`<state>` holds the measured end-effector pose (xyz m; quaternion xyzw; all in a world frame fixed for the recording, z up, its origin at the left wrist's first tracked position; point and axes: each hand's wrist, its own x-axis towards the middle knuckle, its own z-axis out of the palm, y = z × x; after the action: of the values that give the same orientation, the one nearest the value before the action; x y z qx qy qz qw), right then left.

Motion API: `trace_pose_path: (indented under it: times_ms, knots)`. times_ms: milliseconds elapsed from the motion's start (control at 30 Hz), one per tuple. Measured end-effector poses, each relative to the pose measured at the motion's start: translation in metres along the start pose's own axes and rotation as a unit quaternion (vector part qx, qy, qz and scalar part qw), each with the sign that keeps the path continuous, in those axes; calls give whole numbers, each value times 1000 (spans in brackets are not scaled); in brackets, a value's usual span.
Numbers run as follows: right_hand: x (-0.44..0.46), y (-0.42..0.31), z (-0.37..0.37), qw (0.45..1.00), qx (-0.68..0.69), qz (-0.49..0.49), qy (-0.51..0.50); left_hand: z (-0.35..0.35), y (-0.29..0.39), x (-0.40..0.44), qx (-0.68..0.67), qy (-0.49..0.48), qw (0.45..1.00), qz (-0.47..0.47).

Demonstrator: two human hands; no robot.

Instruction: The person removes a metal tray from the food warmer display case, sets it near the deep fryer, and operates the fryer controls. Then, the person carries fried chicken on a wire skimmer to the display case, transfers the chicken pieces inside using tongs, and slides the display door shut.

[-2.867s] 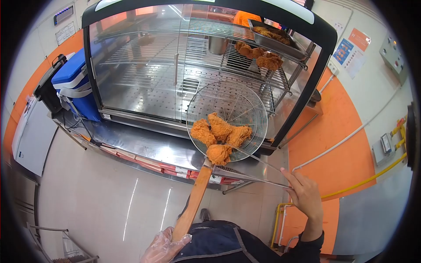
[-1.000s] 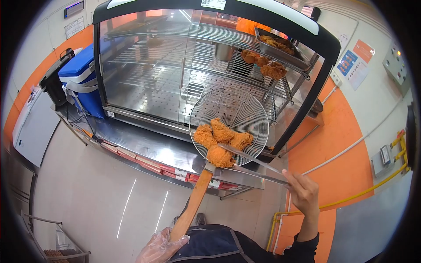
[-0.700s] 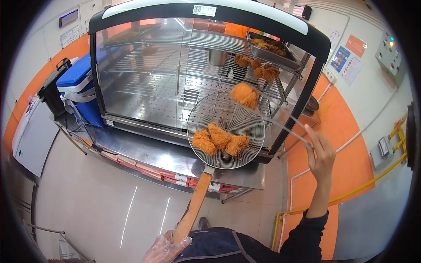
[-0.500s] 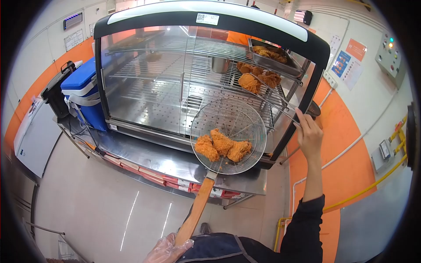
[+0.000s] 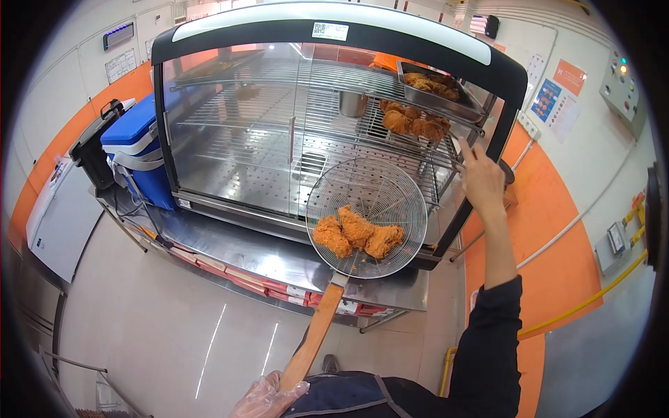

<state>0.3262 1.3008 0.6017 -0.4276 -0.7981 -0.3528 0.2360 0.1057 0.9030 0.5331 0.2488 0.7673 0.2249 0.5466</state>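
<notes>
My left hand (image 5: 268, 396), in a clear plastic glove, is closed around the wooden handle (image 5: 313, 338) of a round wire skimmer (image 5: 390, 188). Three pieces of fried chicken (image 5: 357, 226) lie in the skimmer's basket, in front of the display cabinet's open right side. My bare right hand (image 5: 483, 180) is at that opening, fingers closed on metal tongs (image 5: 458, 148), which show only in part. Beyond the tongs, several pieces of fried chicken (image 5: 397, 121) rest on the cabinet's middle wire rack (image 5: 334, 132). Whether the tongs touch any of them is hard to see.
The glass display cabinet (image 5: 230, 150) stands on a steel table (image 5: 230, 240). A metal tray (image 5: 460, 106) of fried chicken sits on its upper rack, and a steel container (image 5: 352, 104) is inside. A blue cooler (image 5: 139, 153) stands left; red-and-white boxes (image 5: 244, 280) lie beneath.
My right hand has moved slightly up and left, further into the opening. The chicken piece at the tongs' end now sits among the others on the rack. The skimmer has barely shifted.
</notes>
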Motion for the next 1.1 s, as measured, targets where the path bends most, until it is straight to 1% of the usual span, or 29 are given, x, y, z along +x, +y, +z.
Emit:
trace_pose_path:
  times_ms: [33, 100, 167, 233, 267, 300, 333, 367, 400, 533, 600, 633, 700, 733, 800, 833, 933, 1000, 1033, 1100]
  knots:
    - [-6, 1, -13, 1000, 3, -1, 1, 0, 3, 0, 38, 7, 999, -17]
    - [-27, 3, -41, 1000, 10, 0, -1, 0, 1, 0, 35, 17, 999, -14]
    - [-57, 4, -66, 996, 86, 33, -18, 1, 0, 2, 28, 19, 999, -6]
    - [-86, -2, -100, 967, 206, 136, -70, 1, -3, 4, 16, 12, 1000, 5]
    - [-108, 2, -98, 949, 272, 145, -62, 2, -4, 4, 7, 12, 1000, 10]
    - [-128, 8, -95, 927, 337, 155, -53, 2, -4, 3, -2, 12, 1000, 14]
    - [-139, 6, -101, 881, 396, 222, -132, 3, -5, 3, -11, 13, 1000, 20]
    - [-148, 6, -109, 820, 449, 287, -208, 3, -5, 4, -5, 13, 1000, 23]
    - [-153, 6, -114, 746, 494, 349, -280, 3, -7, 5, 3, 13, 1000, 26]
    - [-154, 9, -105, 729, 472, 335, -365, 7, -17, 11, 44, 46, 997, 48]
    - [-146, 10, -104, 726, 460, 331, -389, 14, -36, 18, 49, 92, 991, 85]
    - [-141, 11, -102, 731, 448, 322, -401, 14, -32, 17, 51, 115, 987, 103]
    - [-132, 12, -99, 741, 426, 303, -422, 8, -20, 13, 66, 57, 995, 37]
    - [-128, 14, -96, 734, 436, 298, -428, 6, -12, 10, 73, 28, 997, 3]
    - [-123, 19, -90, 720, 456, 286, -439, 6, -10, 11, 103, 32, 994, 4]
    - [-122, 21, -89, 708, 462, 300, -442, 6, -11, 12, 117, 32, 993, 5]
    - [-123, 27, -87, 677, 478, 334, -449, 7, -20, 16, 119, 35, 992, 15]
    - [-125, 36, -87, 664, 485, 348, -450, 8, -18, 14, 89, 38, 995, 23]
    - [-122, 35, -89, 694, 462, 332, -442, 8, -16, 13, 76, 38, 996, 26]
    - [-112, 33, -96, 746, 414, 303, -423, 7, -12, 12, 101, 41, 994, 15]
